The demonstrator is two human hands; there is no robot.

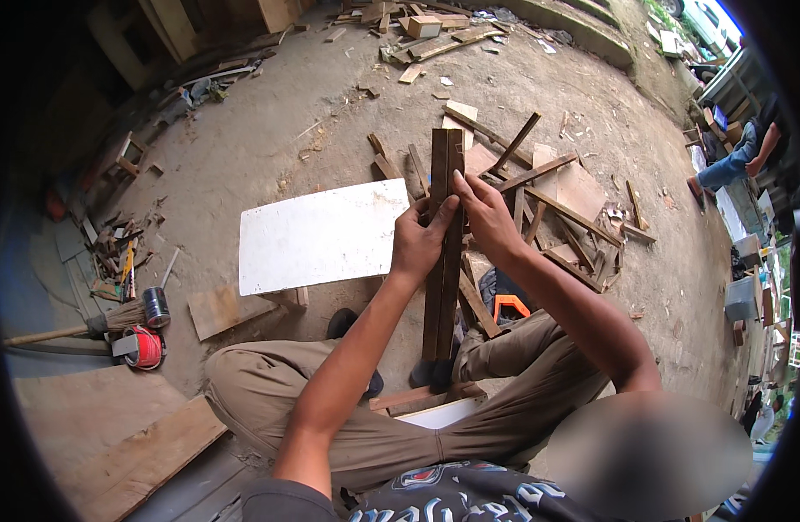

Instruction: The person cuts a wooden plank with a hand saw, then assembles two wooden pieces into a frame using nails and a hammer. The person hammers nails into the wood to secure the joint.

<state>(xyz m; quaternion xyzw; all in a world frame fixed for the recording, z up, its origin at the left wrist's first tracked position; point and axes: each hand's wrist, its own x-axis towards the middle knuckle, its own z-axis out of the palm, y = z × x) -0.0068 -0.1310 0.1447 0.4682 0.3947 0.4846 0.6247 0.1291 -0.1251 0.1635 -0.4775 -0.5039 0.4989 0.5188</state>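
Observation:
Two dark brown wooden strips [444, 304] stand side by side in front of me, their long edges together and their lower ends between my legs. My left hand [422, 238] is closed round them from the left, with its thumb lying across the front. My right hand [488, 216] grips their right edge a little higher, its fingertips against the wood; some fingers are hidden behind it. Left of the strips, a white board [321, 237] lies raised off the ground. An orange saw-like handle [509, 304] shows near my knee, mostly hidden by my right arm and leg.
A heap of loose wood strips [561, 204] spreads to the right. At left are a hand broom [126, 317], a can [156, 306] and a red reel [145, 348]. Plywood [87, 409] lies at lower left, scrap wood [443, 43] farther off. Another person [735, 157] is at far right.

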